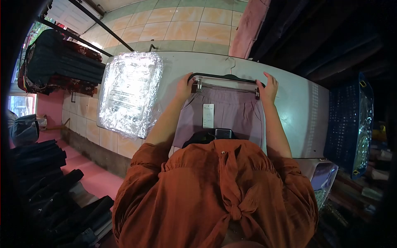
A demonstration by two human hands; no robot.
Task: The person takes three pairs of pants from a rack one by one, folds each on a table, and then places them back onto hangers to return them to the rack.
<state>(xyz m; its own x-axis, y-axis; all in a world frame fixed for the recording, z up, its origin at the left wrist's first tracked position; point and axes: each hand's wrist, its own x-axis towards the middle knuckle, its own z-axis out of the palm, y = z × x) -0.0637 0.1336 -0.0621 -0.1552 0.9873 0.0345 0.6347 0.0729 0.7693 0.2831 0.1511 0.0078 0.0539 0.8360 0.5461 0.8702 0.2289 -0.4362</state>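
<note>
A black clip hanger (232, 77) with a metal hook lies on the white table (297, 115). Its two clips are at the waistband of mauve shorts (237, 109), which carry a white paper tag (208, 115). At the hanger's left end, my left hand (185, 86) is closed round the bar and clip. My right hand (268, 87) pinches the other end by the right clip, its index finger raised. The lower part of the shorts is hidden behind a small dark device and the orange-brown shirt.
Shiny clear plastic packages (130, 91) lie on the table's left part. A blue basket (349, 124) stands at the right edge. Dark clothes (62, 62) hang on a rack at upper left; folded dark garments (53, 198) sit at lower left. A pink cloth (249, 29) hangs beyond the table.
</note>
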